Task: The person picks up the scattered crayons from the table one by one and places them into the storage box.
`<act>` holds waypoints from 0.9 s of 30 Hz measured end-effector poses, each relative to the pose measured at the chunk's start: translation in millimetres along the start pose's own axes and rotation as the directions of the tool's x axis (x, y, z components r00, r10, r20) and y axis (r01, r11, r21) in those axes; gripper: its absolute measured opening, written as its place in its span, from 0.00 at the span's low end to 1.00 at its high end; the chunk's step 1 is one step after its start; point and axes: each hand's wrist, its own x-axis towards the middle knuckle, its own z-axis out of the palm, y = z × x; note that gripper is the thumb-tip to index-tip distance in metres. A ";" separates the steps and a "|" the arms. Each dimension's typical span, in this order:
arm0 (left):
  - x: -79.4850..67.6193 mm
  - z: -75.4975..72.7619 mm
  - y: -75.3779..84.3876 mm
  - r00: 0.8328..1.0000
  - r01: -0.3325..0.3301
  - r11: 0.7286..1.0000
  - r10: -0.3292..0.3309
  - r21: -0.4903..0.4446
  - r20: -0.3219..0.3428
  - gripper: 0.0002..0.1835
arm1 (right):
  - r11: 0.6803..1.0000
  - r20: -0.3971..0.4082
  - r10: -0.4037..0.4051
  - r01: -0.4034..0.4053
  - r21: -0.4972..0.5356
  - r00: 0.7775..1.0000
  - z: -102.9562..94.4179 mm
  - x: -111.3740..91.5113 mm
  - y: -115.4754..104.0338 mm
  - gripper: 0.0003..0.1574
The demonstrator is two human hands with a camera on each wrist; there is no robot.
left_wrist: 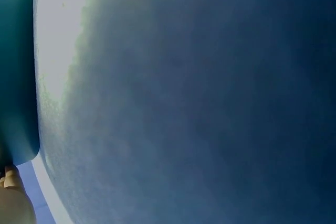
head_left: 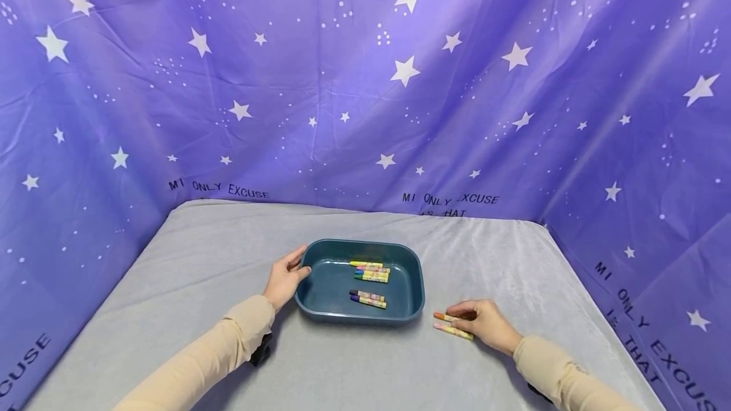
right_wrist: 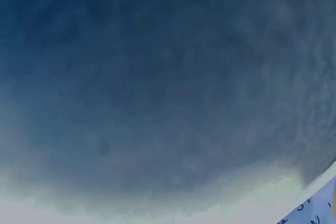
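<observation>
A dark teal rectangular tray (head_left: 325, 287) stands on the cloth, several crayons lying inside. The upper group includes a yellow crayon (head_left: 366, 264) and a green crayon (head_left: 372, 278); lower down are a dark brown or black crayon (head_left: 367, 295) and a purple crayon (head_left: 368, 301). My left hand (head_left: 285, 278) grips the tray's left rim, thumb over the edge; the left wrist view catches the tray's side (left_wrist: 16, 77). Right of the tray, my right hand (head_left: 488, 322) pinches an orange crayon (head_left: 442, 317) at table level. Just below it lies a pink crayon (head_left: 454, 332).
Grey cloth (head_left: 342, 373) covers the table. A purple star-printed curtain (head_left: 320, 81) hangs behind it and along both sides. The right wrist view shows mostly dark, blurred cloth (right_wrist: 168, 103), with a bit of curtain in its lower right corner.
</observation>
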 end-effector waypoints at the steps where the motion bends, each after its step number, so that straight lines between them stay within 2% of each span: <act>1: -0.2 0.1 0.3 1.000 -0.001 1.000 0.001 0.005 0.000 0.30 | 1.000 0.004 0.004 -0.004 -0.004 1.000 0.1 0.1 -0.2 0.16; 6: -0.6 -0.2 0.5 1.000 0.003 1.000 -0.003 0.004 0.011 0.30 | 0.999 0.019 0.053 -0.053 0.011 0.998 -1.0 2.5 -2.4 0.16; 15: -1.1 -2.5 -2.2 1.000 -0.009 1.000 0.009 -0.001 0.007 0.30 | 0.996 0.008 0.080 -0.080 0.035 0.997 -4.1 7.9 -6.0 0.18; 18: -2.2 -2.0 -2.1 1.000 -0.005 1.000 0.005 0.003 0.006 0.30 | 0.997 -0.024 0.065 -0.064 0.046 0.998 -6.5 8.9 -9.3 0.17; 22: -2.8 -1.0 -1.6 1.000 -0.001 1.000 0.001 0.002 0.011 0.30 | 0.998 -0.081 0.006 0.000 0.065 0.997 -10.7 10.9 -15.9 0.16; 27: -2.4 -1.7 0.8 1.000 -0.002 1.000 0.002 0.007 0.008 0.30 | 0.990 -0.125 -0.029 0.046 0.135 0.992 -16.4 17.4 -31.7 0.17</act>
